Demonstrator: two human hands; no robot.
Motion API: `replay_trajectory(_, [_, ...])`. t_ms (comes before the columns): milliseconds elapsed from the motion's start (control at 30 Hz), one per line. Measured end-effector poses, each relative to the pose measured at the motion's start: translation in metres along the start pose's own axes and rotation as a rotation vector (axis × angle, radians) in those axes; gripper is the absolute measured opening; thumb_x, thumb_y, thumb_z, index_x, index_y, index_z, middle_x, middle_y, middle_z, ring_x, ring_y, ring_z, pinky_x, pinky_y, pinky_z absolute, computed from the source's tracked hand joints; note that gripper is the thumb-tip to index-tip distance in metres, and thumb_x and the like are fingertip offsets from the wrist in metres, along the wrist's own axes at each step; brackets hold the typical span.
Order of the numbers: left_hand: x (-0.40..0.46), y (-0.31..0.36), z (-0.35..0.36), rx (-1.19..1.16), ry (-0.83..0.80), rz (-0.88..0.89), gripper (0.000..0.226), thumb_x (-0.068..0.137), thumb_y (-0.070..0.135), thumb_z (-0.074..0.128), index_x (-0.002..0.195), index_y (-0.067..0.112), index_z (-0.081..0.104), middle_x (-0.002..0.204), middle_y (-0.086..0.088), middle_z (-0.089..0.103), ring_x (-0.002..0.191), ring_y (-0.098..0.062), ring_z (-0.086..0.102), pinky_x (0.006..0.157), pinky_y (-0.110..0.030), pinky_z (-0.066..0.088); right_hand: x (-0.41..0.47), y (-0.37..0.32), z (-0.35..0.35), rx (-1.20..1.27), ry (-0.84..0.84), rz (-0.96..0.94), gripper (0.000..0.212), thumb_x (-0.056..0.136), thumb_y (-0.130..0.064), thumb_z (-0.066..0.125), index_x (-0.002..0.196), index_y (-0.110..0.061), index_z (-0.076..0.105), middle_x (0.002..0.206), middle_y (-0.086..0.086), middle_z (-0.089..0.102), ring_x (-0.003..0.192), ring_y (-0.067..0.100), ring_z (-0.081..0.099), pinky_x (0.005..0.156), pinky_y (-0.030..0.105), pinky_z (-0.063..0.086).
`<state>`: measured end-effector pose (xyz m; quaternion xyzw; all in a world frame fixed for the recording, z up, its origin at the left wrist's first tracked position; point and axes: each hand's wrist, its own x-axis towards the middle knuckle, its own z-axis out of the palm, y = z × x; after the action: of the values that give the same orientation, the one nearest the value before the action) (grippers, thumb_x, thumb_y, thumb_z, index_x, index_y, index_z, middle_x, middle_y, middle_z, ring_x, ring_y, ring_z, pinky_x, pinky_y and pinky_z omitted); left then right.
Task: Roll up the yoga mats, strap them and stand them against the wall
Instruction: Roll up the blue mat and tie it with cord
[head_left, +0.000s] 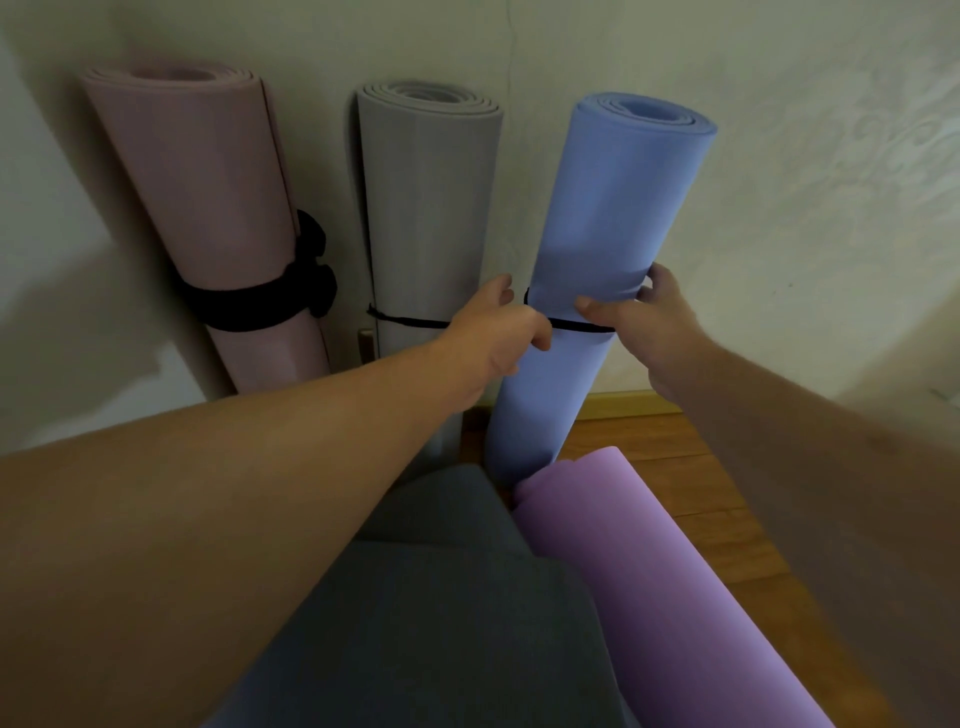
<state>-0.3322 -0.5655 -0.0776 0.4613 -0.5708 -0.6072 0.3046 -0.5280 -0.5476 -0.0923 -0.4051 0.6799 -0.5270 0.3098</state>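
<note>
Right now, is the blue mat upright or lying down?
Upright: the blue mat stands on end at the wall, rolled top showing, both hands at its black strap.

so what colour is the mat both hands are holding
Light blue, seen in the head view; the left hand and right hand hold it at its thin black strap.

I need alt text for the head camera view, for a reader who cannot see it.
Two bare hands, left hand and right hand, hold an upright blue rolled mat at its thin black strap, against a pale wall. A grey mat and a pink mat stand strapped to its left; a purple mat lies on the wooden floor.
</note>
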Motion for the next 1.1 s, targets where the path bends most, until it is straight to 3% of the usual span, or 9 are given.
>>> replay_trajectory(167, [-0.001,-0.006,-0.003,0.033,0.0,-0.006,0.093,0.091,-0.003,0.065,0.167,0.026,0.021,0.171,0.005,0.026,0.15,-0.027,0.037,0.112,-0.052,0.048,0.005,-0.008,-0.006,0.031,0.095,0.004,0.13,0.075,-0.033,0.097,0.169,-0.026,0.007,0.162,0.001,0.043,0.144,0.026,0.046,0.105,0.042,0.044])
replay_trajectory(267, [-0.002,0.004,-0.003,0.05,0.016,0.032,0.098,0.086,-0.003,0.066,0.167,0.029,0.021,0.169,0.008,0.029,0.149,-0.024,0.039,0.113,-0.049,0.047,0.008,-0.024,0.001,0.011,0.151,0.029,0.146,0.057,-0.052,0.101,0.168,-0.033,0.009,0.16,0.005,0.042,0.144,0.032,0.047,0.108,0.051,0.048])
replay_trajectory(367, [-0.002,0.035,-0.003,0.084,0.052,0.09,0.102,0.083,-0.005,0.064,0.168,0.029,0.017,0.16,0.008,0.036,0.139,-0.02,0.044,0.096,-0.03,0.05,0.008,-0.041,0.009,-0.089,0.171,-0.017,0.137,0.058,-0.054,0.1,0.166,-0.037,0.017,0.156,0.004,0.04,0.137,0.031,0.048,0.103,0.051,0.051])
replay_trajectory(467, [-0.001,0.067,-0.003,0.082,0.04,0.147,0.109,0.078,-0.006,0.061,0.168,0.029,0.011,0.166,0.001,0.035,0.14,-0.026,0.047,0.09,-0.035,0.049,0.004,-0.055,0.016,-0.046,0.104,-0.112,0.13,0.054,-0.048,0.102,0.16,-0.033,0.029,0.142,-0.005,0.055,0.126,0.024,0.058,0.096,0.048,0.057])
replay_trajectory(600, [-0.012,0.076,-0.003,0.145,-0.009,0.18,0.109,0.072,0.002,0.062,0.166,0.033,0.015,0.133,0.003,0.062,0.106,-0.018,0.062,0.071,-0.032,0.05,-0.012,-0.051,0.019,-0.063,0.121,-0.171,0.122,0.042,-0.052,0.098,0.147,-0.029,0.041,0.13,-0.007,0.063,0.115,0.021,0.066,0.09,0.05,0.062])
replay_trajectory(800, [-0.039,0.079,-0.004,0.043,-0.047,0.17,0.061,0.103,0.014,0.06,0.156,0.028,0.033,0.1,0.007,0.058,0.072,-0.007,0.065,0.041,-0.015,0.048,-0.035,-0.049,0.012,-0.067,0.151,-0.245,0.107,0.041,-0.056,0.102,0.133,-0.031,0.052,0.121,-0.012,0.069,0.109,0.015,0.07,0.083,0.046,0.064])
replay_trajectory(867, [-0.052,0.087,-0.004,-0.013,-0.018,0.124,0.05,0.106,0.04,0.058,0.148,0.023,0.038,0.107,0.011,0.055,0.086,-0.008,0.068,0.049,-0.021,0.052,-0.045,-0.054,0.01,-0.072,0.149,-0.238,0.099,0.047,-0.043,0.103,0.132,-0.033,0.053,0.119,-0.014,0.068,0.108,0.012,0.069,0.084,0.046,0.064])
replay_trajectory(967, [-0.063,0.103,-0.009,-0.033,0.064,0.07,0.063,0.094,0.072,0.056,0.135,0.026,0.042,0.132,0.005,0.056,0.119,-0.025,0.061,0.073,-0.038,0.052,-0.062,-0.066,0.005,-0.1,0.131,-0.265,0.092,0.054,-0.032,0.103,0.131,-0.036,0.052,0.12,-0.017,0.065,0.11,0.01,0.065,0.087,0.045,0.063])
replay_trajectory(1100, [-0.089,0.131,-0.018,-0.035,0.081,0.101,0.057,0.095,0.067,0.06,0.136,0.031,0.042,0.141,-0.003,0.054,0.118,-0.037,0.063,0.085,-0.057,0.061,-0.083,-0.091,-0.006,-0.119,0.133,-0.341,0.094,0.057,-0.03,0.103,0.134,-0.035,0.051,0.124,-0.017,0.063,0.114,0.01,0.063,0.089,0.042,0.062])
